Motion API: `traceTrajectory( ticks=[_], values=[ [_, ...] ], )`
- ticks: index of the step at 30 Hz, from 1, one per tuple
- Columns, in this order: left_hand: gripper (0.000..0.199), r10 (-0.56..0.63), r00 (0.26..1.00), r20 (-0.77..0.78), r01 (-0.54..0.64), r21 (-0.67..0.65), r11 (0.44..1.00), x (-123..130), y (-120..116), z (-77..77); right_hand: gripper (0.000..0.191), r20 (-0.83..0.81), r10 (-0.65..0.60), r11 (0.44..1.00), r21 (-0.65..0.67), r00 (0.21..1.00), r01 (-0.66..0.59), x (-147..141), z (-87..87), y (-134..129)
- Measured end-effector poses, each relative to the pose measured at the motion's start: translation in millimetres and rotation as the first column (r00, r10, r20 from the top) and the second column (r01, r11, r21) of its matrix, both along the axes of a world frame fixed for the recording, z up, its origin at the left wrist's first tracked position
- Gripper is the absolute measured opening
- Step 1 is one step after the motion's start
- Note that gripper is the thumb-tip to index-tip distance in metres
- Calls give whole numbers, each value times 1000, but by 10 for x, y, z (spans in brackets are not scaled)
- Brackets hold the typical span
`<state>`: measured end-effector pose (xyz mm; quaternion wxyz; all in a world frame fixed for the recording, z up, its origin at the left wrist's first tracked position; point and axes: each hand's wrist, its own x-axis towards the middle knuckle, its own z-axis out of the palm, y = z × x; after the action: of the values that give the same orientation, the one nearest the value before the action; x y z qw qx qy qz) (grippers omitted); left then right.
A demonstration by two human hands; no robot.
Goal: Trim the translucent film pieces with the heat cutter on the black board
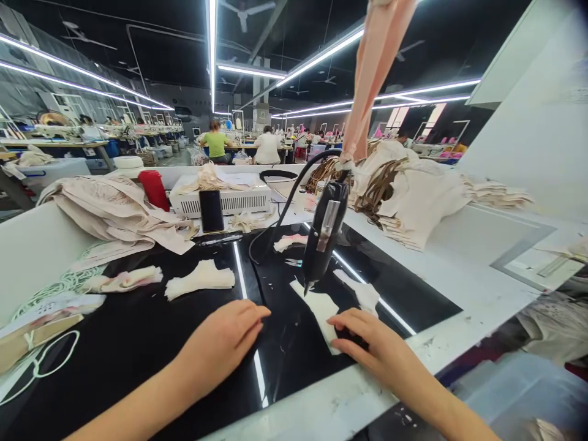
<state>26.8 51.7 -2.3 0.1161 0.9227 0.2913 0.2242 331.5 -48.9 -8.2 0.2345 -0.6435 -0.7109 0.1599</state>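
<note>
A cream fabric piece (321,306) lies on the glossy black tabletop (184,355). At its right edge, my right hand (374,340) touches it with fingertips, thumb and forefinger apart. My left hand (225,337) hovers over or rests on the black surface left of that piece, fingers stretched out and holding nothing. Above the fabric hangs a black corded tool (325,229), its narrow tip pointing down at the piece's upper part. A peach cloth strip (379,73) suspends the tool. Another cream piece (361,291) lies just beyond my right hand.
More cut pieces (201,280) lie to the left, near green cord (59,282). Small snips (294,263) sit behind the tool. A phone (211,211) leans on a white vented box (243,199). Fabric stacks (413,190) stand right. People work at distant tables.
</note>
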Motion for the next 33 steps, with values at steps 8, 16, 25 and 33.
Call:
traceTrajectory(
  ticks=[8, 16, 25, 33],
  values=[
    [20, -179, 974, -137, 191, 79, 979, 572, -377, -132, 29, -108, 38, 999, 27, 993, -36, -85, -117, 63],
    [40, -95, 957, -275, 163, 239, 957, 799, -390, -247, 25, -446, -69, 998, -37, 892, 59, -87, -15, 83],
    [27, -59, 921, -386, 155, 224, 962, 853, -425, -125, 35, -758, -201, 964, -41, 621, 262, 4, 185, 329],
    [16, -90, 930, -355, 203, 295, 934, 881, -428, -161, 26, -882, -4, 902, 200, 471, 382, 55, 385, 421]
  ],
)
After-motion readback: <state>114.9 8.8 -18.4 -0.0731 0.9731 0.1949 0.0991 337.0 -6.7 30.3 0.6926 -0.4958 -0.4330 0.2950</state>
